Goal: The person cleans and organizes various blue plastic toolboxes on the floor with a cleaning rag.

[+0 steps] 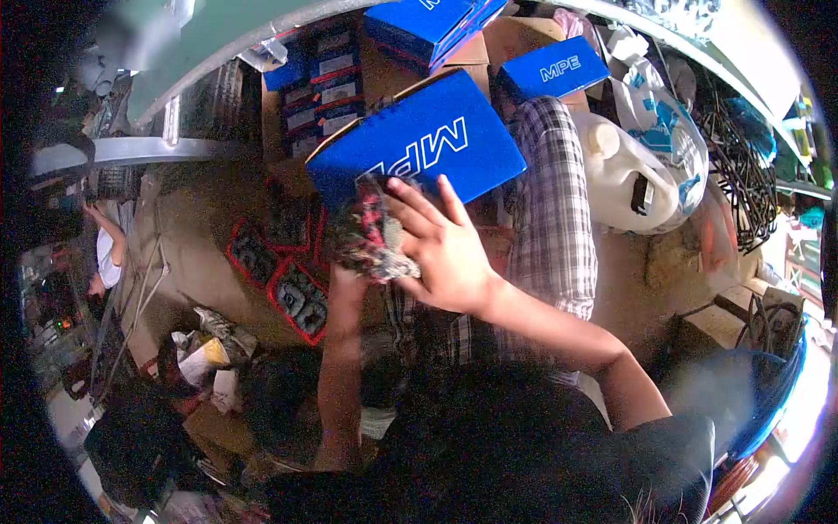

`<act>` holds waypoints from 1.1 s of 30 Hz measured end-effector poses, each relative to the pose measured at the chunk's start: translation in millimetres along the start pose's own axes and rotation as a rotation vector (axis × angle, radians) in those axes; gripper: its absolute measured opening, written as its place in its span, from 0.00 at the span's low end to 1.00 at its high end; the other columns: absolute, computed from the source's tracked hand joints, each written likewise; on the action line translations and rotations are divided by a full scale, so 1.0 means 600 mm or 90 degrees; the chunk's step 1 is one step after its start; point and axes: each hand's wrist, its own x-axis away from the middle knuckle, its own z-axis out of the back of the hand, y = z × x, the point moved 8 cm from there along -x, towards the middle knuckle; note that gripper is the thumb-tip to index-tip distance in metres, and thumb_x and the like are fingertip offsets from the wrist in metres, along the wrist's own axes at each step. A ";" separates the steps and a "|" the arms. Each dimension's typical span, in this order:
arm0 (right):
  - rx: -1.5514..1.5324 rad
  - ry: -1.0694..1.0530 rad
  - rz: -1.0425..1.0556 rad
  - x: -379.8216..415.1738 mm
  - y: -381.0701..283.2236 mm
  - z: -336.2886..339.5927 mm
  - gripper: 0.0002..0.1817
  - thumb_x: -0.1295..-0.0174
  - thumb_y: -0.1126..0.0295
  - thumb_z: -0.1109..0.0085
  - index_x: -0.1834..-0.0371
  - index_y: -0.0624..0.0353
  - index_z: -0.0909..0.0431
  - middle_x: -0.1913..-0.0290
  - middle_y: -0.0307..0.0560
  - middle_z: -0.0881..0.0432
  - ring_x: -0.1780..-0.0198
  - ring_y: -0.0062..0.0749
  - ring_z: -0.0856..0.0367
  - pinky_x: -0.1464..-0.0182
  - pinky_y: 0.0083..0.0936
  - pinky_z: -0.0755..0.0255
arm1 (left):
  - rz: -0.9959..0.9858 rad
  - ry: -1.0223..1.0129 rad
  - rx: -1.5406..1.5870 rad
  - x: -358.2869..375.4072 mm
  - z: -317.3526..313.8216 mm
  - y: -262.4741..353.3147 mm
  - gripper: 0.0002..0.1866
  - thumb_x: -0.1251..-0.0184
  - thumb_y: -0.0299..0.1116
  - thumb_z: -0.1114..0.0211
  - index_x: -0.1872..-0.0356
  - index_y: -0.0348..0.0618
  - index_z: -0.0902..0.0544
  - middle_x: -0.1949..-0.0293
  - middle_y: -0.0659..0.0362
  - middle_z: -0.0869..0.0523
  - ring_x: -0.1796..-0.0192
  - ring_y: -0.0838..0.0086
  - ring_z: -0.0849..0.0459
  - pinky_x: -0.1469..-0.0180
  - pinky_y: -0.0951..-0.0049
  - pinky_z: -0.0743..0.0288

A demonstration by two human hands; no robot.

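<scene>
A blue box with white lettering (489,157) lies tilted over my lap. A crumpled multicoloured cloth (371,231) is bunched against its lower left edge. My right hand (445,258) reaches in from the right, its back facing up and fingers spread, touching the cloth and the near edge of the box. My left hand (347,279) comes up from below at the cloth, which hides its fingers. On the floor to the left are dark pieces with red borders (301,301).
Smaller blue boxes (336,92) are stacked in a carton, with more blue boxes (554,70) behind. A white jug (624,175) stands right of the plaid-covered leg (559,210). Another person's arm (109,236) shows far left. Crumpled wrappers (209,354) lie lower left.
</scene>
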 end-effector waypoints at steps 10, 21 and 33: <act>-0.309 0.213 -0.414 0.024 0.253 0.049 0.23 0.45 0.59 0.50 0.48 0.60 0.29 0.42 0.51 0.32 0.37 0.42 0.38 0.37 0.50 0.54 | 0.009 -0.029 -0.164 0.002 -0.023 0.056 0.40 0.62 0.37 0.34 0.41 0.41 0.37 0.47 0.58 0.28 0.45 0.65 0.30 0.41 0.64 0.39; -0.735 0.230 -0.494 0.054 0.319 -0.016 0.33 0.42 0.49 0.50 0.41 0.64 0.35 0.43 0.46 0.30 0.40 0.30 0.36 0.37 0.24 0.47 | -0.121 -0.071 -0.548 -0.051 -0.156 0.222 0.31 0.53 0.33 0.33 0.44 0.42 0.31 0.52 0.55 0.22 0.50 0.70 0.24 0.46 0.68 0.33; -0.524 0.250 -0.274 0.008 0.240 0.137 0.19 0.38 0.62 0.52 0.49 0.62 0.29 0.51 0.43 0.24 0.48 0.29 0.29 0.44 0.24 0.39 | -0.707 0.058 -0.834 0.163 -0.285 0.210 0.18 0.60 0.33 0.29 0.64 0.45 0.21 0.53 0.48 0.30 0.48 0.58 0.32 0.46 0.59 0.38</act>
